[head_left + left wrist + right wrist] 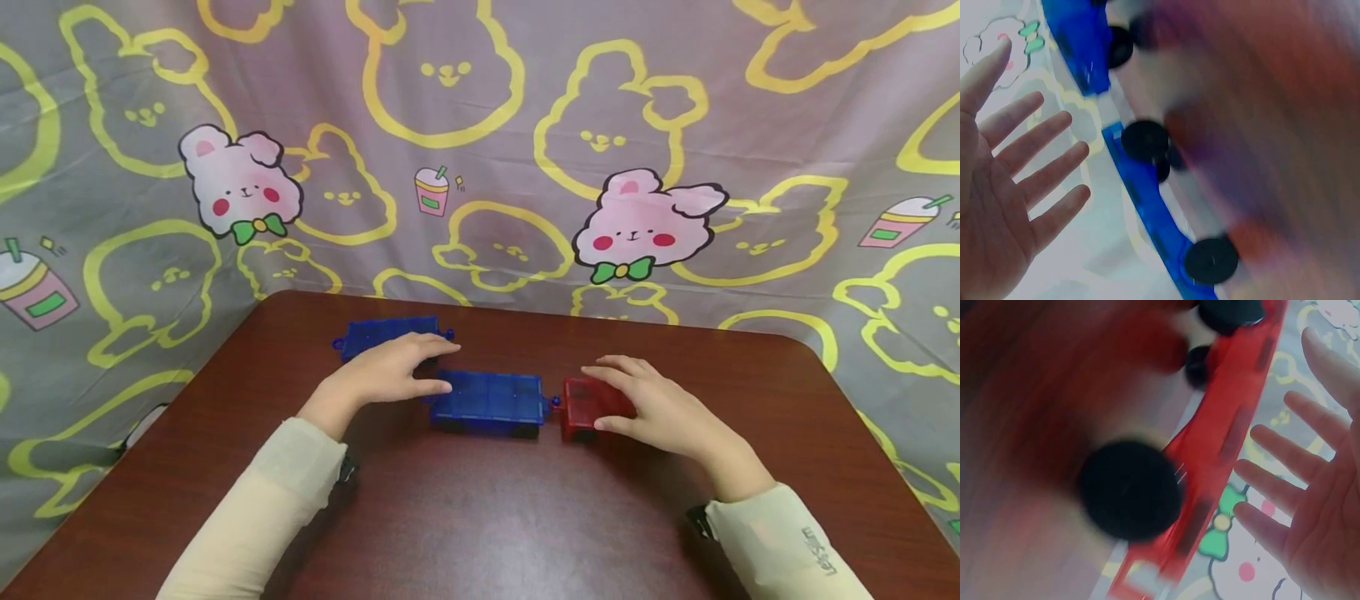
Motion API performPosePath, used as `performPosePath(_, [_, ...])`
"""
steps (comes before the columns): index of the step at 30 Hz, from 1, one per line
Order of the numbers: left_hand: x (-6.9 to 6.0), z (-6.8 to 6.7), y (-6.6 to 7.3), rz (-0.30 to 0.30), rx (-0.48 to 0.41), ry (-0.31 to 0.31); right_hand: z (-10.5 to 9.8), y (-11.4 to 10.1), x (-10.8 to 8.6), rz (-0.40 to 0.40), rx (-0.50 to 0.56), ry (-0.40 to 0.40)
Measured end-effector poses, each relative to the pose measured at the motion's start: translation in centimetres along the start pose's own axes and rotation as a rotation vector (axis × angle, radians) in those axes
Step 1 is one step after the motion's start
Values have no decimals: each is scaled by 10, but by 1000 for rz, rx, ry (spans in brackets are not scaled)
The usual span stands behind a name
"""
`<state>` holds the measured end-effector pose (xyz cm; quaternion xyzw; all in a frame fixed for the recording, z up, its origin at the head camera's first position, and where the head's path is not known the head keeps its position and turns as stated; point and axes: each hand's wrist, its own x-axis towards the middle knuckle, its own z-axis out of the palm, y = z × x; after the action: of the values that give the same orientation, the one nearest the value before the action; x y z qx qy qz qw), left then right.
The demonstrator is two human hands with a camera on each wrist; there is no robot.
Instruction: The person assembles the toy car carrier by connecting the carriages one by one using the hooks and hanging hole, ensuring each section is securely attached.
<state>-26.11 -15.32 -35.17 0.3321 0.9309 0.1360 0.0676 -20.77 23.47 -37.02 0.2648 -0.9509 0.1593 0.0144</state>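
Two translucent blue wheeled cars and a red one stand on the table. My left hand point(390, 367) is over the gap between the rear blue car point(390, 332) and the front blue car point(487, 398), fingers extended. In the left wrist view that hand point(1022, 169) shows its palm beside a blue car point(1154, 212) with black wheels, fingers spread. At the right, my right hand point(667, 408) is spread over the red car point(581, 400) and hides its right end. The right wrist view shows the hand point(1316, 481) apart from the red car point(1222, 425), fingers extended.
The brown table point(525, 508) has a back edge against a grey patterned curtain point(495, 175). A red ring and a blue ball coupling point(556, 402) lie between the front blue car and the red car. A small dark and white object point(144, 427) is beyond the left edge.
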Motion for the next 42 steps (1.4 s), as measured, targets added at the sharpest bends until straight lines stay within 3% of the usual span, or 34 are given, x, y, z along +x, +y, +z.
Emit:
performPosePath(8, [-1,-16,-33,-34,-2,91,7,-27,27,-67,85,-18])
performPosePath(18, [3,-11,-69,-118,-8,127,31,-56,55,-140,141,-99])
performPosePath(29, [7,-4,-77,-151,-7,95,48,-72,76,-171,139,-146])
performPosePath(42, [11,-3,-81,-216,36,57,52,-73,81,-133,125,-178])
